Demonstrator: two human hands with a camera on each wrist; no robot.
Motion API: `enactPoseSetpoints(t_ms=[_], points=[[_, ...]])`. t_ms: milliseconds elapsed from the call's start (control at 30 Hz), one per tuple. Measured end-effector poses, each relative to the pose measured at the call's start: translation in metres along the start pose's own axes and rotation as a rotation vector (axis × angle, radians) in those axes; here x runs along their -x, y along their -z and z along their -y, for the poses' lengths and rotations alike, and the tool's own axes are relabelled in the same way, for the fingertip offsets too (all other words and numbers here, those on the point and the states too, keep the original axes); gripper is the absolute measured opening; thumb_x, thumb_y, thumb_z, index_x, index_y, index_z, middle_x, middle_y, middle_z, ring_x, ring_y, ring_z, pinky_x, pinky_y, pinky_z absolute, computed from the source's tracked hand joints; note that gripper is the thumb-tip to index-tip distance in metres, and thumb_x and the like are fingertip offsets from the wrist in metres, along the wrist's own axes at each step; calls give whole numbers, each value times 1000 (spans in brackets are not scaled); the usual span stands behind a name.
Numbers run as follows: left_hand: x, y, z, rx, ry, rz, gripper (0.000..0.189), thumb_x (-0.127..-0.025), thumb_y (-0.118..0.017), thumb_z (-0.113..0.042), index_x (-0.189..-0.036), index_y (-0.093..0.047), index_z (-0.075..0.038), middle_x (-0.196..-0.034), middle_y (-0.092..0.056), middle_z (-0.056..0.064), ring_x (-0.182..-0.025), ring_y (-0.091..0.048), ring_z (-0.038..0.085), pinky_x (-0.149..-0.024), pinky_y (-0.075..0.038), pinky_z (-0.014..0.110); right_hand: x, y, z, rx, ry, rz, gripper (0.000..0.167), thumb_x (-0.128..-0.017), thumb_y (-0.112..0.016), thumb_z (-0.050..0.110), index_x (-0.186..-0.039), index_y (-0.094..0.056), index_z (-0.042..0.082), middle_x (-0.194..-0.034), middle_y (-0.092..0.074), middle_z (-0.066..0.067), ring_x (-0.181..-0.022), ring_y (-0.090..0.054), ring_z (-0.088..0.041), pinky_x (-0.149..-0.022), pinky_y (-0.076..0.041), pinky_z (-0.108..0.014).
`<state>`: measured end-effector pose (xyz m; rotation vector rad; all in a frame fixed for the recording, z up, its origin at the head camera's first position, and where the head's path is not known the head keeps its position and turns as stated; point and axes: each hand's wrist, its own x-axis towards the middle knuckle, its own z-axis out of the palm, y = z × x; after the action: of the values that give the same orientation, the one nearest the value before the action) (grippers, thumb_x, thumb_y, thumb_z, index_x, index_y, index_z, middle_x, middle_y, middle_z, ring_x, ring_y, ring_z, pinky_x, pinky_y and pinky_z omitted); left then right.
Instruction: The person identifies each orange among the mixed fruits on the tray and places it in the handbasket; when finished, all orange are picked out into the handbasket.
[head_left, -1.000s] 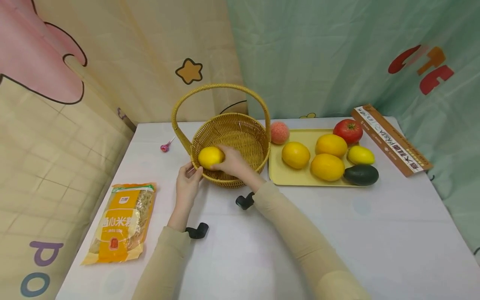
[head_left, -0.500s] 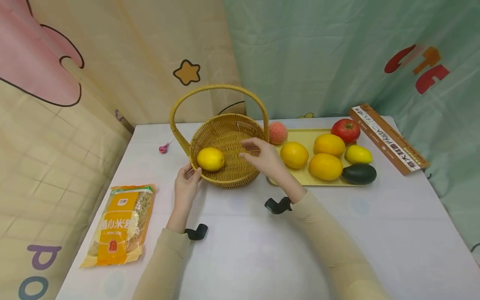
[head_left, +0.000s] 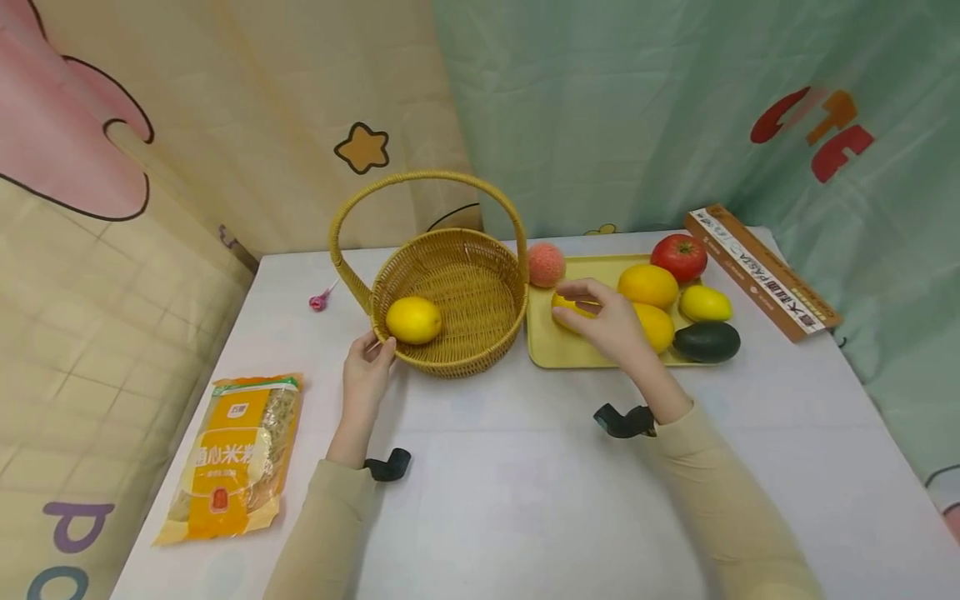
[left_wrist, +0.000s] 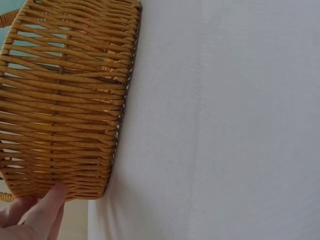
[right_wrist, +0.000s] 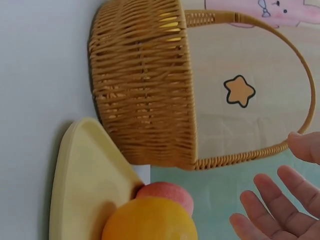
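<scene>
Basket (head_left: 457,364) rim pinched by the left hand (head_left: 366,377); right hand (head_left: 615,327) poised, fingers spread, over tray fruit

Nearest, at the left of a white table (head_left: 487,467), an orange food bag (head_left: 234,462) is laid flat, printed with large white Chinese characters; 心米 can be read, smaller print is too blurred.

Beyond it, the wicker basket is gripped at its near left edge, the thumb set over the rim. In the left wrist view, fingers are shown against the outer weave, a contact partly hidden from the head view. One yellow fruit (head_left: 414,320) is contained, just inside the rim by the thumb.

To the right, on a pale yellow tray (head_left: 551,354), a large yellow fruit (right_wrist: 150,222) is mostly covered by the right hand from above; in the right wrist view a gap is revealed, the fingers parted and grasping nothing. Two more large yellow fruits (head_left: 648,286), a dark green avocado (head_left: 707,342), a lemon (head_left: 705,303) and a tomato (head_left: 678,257) are grouped there. A pink ball-shaped fruit (head_left: 546,265) is placed at the far left corner.

Farther back, "PASTA" can be read on a brown box (head_left: 765,271), behind which a curtain (head_left: 585,125) is hung.
</scene>
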<state>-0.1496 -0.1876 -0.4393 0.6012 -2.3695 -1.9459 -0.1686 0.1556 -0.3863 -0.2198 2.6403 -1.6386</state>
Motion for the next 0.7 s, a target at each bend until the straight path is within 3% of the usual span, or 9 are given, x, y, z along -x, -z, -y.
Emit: enactPoseSetpoints(t_ms=[300,700], points=[[2,-1,2,28,-18,-21,54,-100,-58,-19,-145,-38,1,-145,-47,21,-129,-54,26,-103,-53,31,6,23,-20,113,-50,-44,52,-91,-71,36,-132,-57,7,-135,-59,-14,-130,-50,-33,-117,-39,-49],[3,-4,3,37,-39,-48,53,-100,-58,-20,-145,-40,0,-143,-49,21,-127,-54,26,-102,-53,31,-2,30,-26,210,-88,-39,55,-91,-71,32,-137,-53,6,-141,-54,-15,-131,-47,-35,-116,-39,-53]])
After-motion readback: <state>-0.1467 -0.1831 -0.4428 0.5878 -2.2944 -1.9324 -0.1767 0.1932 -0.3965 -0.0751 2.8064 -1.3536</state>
